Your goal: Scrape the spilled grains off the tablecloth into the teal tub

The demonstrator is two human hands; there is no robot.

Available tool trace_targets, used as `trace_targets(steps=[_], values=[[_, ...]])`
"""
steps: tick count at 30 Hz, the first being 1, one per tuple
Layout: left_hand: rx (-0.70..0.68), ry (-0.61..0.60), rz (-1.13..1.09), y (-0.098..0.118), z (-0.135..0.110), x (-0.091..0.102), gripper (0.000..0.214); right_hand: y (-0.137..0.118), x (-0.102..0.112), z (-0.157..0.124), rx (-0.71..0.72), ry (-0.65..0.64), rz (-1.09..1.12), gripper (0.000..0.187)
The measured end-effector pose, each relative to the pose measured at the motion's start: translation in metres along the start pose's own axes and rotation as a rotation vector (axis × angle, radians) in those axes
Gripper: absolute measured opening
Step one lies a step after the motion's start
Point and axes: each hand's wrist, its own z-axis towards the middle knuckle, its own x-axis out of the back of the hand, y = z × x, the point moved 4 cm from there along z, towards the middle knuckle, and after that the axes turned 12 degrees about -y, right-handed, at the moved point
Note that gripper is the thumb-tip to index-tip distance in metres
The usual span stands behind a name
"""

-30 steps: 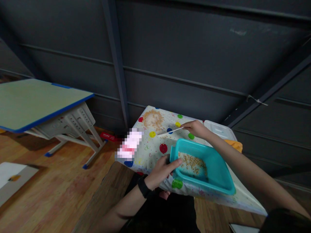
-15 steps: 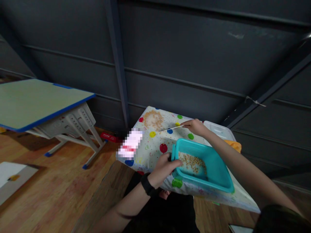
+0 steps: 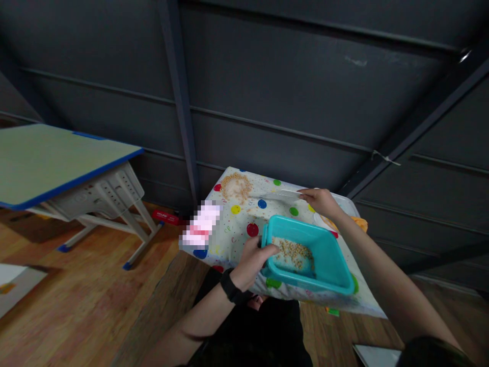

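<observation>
My left hand, with a black band on its wrist, grips the left rim of a teal plastic bin, thumb over the edge. Inside the bin, small beige beans lie with fine white grains towards the left end. My right hand is closed on the end of a thin, flat white utensil; motion blurs it, so its exact kind is unclear. The utensil points left above the table, its far end near a ring-shaped heap of beige beans around white grains.
A dotted cloth covers the small table. At its left lies a pixelated pink-white rectangle. A clear container and orange cloth sit by my right forearm. Dark wall panels rise behind; a blue-edged desk stands left.
My right hand has moved slightly right relative to the table. The utensil has turned from edge-on to showing its broad face and is lifted. My left hand stays on the bin. The view shifted slightly.
</observation>
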Motion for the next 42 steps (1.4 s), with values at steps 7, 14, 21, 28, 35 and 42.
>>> trace_targets(steps=[7,14,21,28,35,42], values=[[0.071,0.007,-0.092,0.001,-0.043,0.01,0.016,0.032,0.012,-0.064,-0.284,0.178,0.499,0.047],[0.142,0.108,-0.188,-0.003,-0.078,0.032,0.019,0.007,-0.005,-0.092,-0.486,0.202,0.933,0.035],[0.136,0.151,-0.156,0.013,-0.104,0.054,0.026,-0.075,-0.04,-0.052,-0.396,0.024,1.132,0.028],[0.112,0.191,-0.173,0.015,-0.104,0.064,0.032,-0.103,-0.07,0.007,-0.438,-0.047,1.032,0.016],[0.071,0.035,-0.075,0.019,-0.06,0.035,0.023,-0.081,0.012,0.012,-0.371,0.168,0.809,0.014],[0.08,0.021,0.065,0.006,-0.023,0.019,0.019,-0.101,0.056,-0.069,-0.236,0.357,0.547,0.02]])
